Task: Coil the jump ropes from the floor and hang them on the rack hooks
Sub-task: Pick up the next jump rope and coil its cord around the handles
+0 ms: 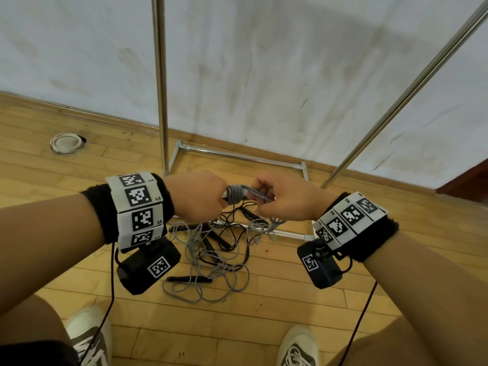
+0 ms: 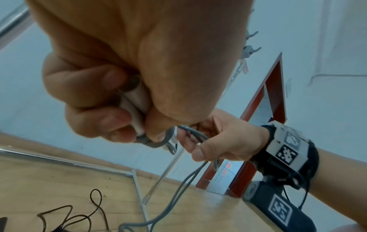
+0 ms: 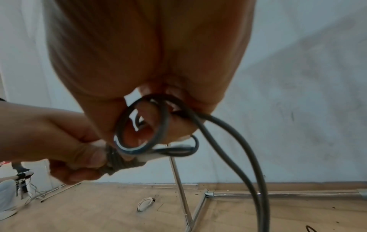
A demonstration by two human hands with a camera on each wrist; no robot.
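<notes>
Left hand (image 1: 196, 196) fisted round white handles (image 2: 135, 102) of grey jump rope (image 1: 235, 194), turns already wrapped round them; handles' long axis runs sideways toward right hand (image 1: 286, 198), just beside; right hand pinches a loop of the grey cord (image 3: 143, 125), ready to lay next turn; slack trails down to tangled ropes on floor (image 1: 216, 249); rack (image 1: 161, 83) behind, hooks out of head view.

Both hands meet at centre, the left hand (image 1: 196, 195) at 9 o'clock of the right hand (image 1: 286, 196), the wound rope (image 1: 235, 194) between them. Under them lies the tangle (image 1: 211, 254) on the floor (image 1: 264, 307). The rack (image 1: 239, 154) stands at 12 o'clock before the wall (image 1: 264, 75); a ring (image 1: 66, 143) lies at 10 o'clock.
</notes>
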